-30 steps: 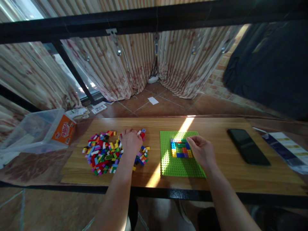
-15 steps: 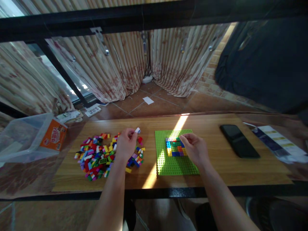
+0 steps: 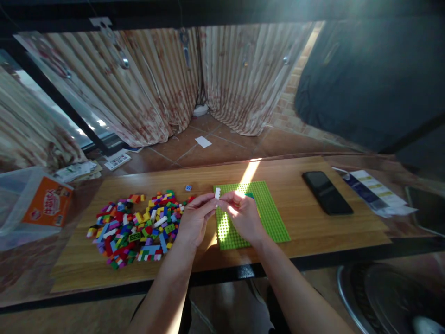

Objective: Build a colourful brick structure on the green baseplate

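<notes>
A: What are the hands doing?
B: Left hand (image 3: 195, 221) and right hand (image 3: 245, 218) meet fingertip to fingertip, both pinching a white brick (image 3: 217, 193) between them.
A: Where is that brick?
B: Raised in front of the person, at the left edge of the green baseplate (image 3: 273, 225). The right hand hides most of the plate's middle; bits of blue and green show past its knuckles.
A: And beside the left hand?
B: A loose pile of coloured bricks (image 3: 139, 227) on the wooden surface (image 3: 290, 199), with a small blue brick (image 3: 188, 188) lying apart, beyond it.
A: Over to the right?
B: A black phone (image 3: 327, 192), lying flat.
A: Farther off?
B: White paper (image 3: 203, 141) on the tiled floor, then striped curtains (image 3: 239, 88).
</notes>
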Demonstrator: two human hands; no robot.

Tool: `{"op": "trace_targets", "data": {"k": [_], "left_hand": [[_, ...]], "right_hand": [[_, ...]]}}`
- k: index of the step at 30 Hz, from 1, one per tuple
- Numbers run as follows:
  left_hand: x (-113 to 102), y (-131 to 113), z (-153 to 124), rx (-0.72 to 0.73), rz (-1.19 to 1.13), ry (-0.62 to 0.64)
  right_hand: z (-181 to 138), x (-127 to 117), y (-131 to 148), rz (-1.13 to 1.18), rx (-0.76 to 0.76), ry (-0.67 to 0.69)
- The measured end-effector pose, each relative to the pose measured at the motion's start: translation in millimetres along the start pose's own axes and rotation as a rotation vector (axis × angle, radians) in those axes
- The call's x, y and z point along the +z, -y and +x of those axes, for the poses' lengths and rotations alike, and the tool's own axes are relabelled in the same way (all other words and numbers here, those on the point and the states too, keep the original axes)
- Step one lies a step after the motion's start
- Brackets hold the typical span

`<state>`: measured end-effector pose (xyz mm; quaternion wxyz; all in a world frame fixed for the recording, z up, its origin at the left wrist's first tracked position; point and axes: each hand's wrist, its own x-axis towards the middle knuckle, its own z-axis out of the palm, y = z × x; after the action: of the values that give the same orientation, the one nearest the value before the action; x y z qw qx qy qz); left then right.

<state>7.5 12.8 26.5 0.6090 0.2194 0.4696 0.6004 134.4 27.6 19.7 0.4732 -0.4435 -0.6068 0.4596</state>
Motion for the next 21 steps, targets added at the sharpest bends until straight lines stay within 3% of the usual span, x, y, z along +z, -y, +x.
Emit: {"op": "trace_targets", "data": {"k": [6, 10, 14, 18, 21], "left_hand": [[-10, -5, 3, -0.023, -0.032, -0.005], [-19, -13, 7, 0.032, -0.01, -0.08], [-24, -18, 9, 0.086, 0.047, -0.136], [-24, -21, 7, 0.101, 0.087, -0.117], [-22, -20, 8, 0.128, 0.117, -0.112]], "right_hand": [[3, 4, -1, 0.164, 0.064, 0.015], [-1, 11, -11, -0.072, -0.014, -0.026], [-7, 30, -22, -0.333, -0.167, 0.028], [-8, 45, -24, -0.322, -0.137, 0.057], [-5, 39, -17, -0.267, -0.152, -0.041]]}}
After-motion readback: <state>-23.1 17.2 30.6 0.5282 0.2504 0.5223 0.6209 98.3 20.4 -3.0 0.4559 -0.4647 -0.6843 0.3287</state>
